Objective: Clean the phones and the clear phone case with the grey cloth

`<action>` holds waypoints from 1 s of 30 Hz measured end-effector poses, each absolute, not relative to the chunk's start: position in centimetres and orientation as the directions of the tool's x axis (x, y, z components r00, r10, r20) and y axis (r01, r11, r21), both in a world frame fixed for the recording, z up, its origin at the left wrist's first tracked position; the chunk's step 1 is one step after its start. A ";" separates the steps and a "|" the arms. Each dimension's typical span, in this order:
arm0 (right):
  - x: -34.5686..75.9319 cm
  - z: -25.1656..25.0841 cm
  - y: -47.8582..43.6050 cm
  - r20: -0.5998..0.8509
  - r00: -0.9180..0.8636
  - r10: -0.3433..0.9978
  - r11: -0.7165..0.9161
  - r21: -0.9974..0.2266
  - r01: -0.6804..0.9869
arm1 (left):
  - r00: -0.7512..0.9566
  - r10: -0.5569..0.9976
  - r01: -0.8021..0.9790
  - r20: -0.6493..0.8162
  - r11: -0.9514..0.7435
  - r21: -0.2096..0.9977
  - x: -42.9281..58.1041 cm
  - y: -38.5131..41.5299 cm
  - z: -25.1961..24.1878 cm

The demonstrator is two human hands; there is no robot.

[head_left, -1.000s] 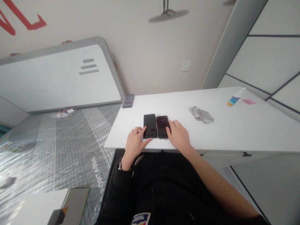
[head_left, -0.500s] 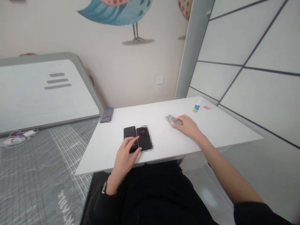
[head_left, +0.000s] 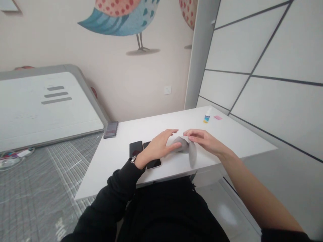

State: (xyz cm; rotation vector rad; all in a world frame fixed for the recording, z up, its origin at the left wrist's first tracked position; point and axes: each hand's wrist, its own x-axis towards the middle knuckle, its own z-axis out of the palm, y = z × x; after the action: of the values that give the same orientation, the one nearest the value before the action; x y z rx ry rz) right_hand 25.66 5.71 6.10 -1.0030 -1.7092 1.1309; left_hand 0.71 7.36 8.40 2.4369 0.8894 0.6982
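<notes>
A grey cloth [head_left: 183, 145] is bunched in the air above the white table [head_left: 111, 171], one blurred end hanging down. My right hand [head_left: 204, 140] has it pinched under its fingers. My left hand [head_left: 157, 147] is spread, fingers apart, its thumb tip against the cloth's left side. That hand passes over two phones lying side by side. The black phone [head_left: 135, 149] shows mostly uncovered, while the other phone [head_left: 153, 163] is largely hidden beneath my left palm and wrist.
A pixelated flat object [head_left: 110, 129] lies at the table's back left corner. A small spray bottle [head_left: 207, 116] and a pink note [head_left: 218, 117] stand at the back right. The table's front edge is close to my body; a plastic-wrapped mat lies on the floor at left.
My right hand has carried the cloth left, nearer the phones, and lifted it off the table. My left hand has come off the phones' top and reached right to the cloth.
</notes>
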 end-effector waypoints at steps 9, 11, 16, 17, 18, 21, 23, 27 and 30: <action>24.5 6.2 3.4 0.193 -0.246 0.950 0.195 -0.981 -0.015 | 0.587 0.800 0.375 0.125 -0.406 0.833 0.3 5.8 8.9; 23.9 5.7 3.1 0.232 -0.252 0.940 0.258 -0.963 0.075 | 0.582 0.807 0.390 0.104 -0.389 0.835 0.2 5.6 9.0; 23.5 4.8 3.2 0.328 -0.137 0.935 0.353 -0.897 0.265 | 0.553 0.829 0.431 0.081 -0.368 0.824 -0.9 5.9 9.0; 23.6 4.7 3.4 0.331 -0.111 0.937 0.349 -0.897 0.270 | 0.542 0.838 0.447 0.068 -0.356 0.821 -1.2 6.0 9.0; 23.8 4.6 3.7 0.333 -0.092 0.938 0.345 -0.897 0.275 | 0.533 0.844 0.463 0.060 -0.350 0.814 -1.6 6.1 9.0; 24.3 4.5 4.1 0.326 -0.071 0.943 0.332 -0.895 0.297 | 0.520 0.850 0.518 0.083 -0.390 0.761 -2.8 6.1 9.4; 24.5 4.5 4.4 0.317 -0.077 0.945 0.324 -0.894 0.309 | 0.496 0.859 0.553 0.126 -0.425 0.717 -3.3 6.0 9.7; 24.6 4.4 5.2 0.317 -0.070 0.946 0.323 -0.896 0.306 | 0.430 0.883 0.618 0.186 -0.439 0.652 -3.7 6.2 10.1; 24.6 4.1 6.0 0.336 -0.036 0.941 0.331 -0.893 0.306 | 0.393 0.890 0.646 0.232 -0.447 0.618 -3.7 6.4 10.0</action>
State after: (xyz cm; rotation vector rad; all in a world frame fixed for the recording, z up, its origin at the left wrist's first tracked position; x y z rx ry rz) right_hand 24.57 6.03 4.07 -1.1686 -1.5622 0.7705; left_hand -3.71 6.40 9.95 2.2246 1.3189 0.7607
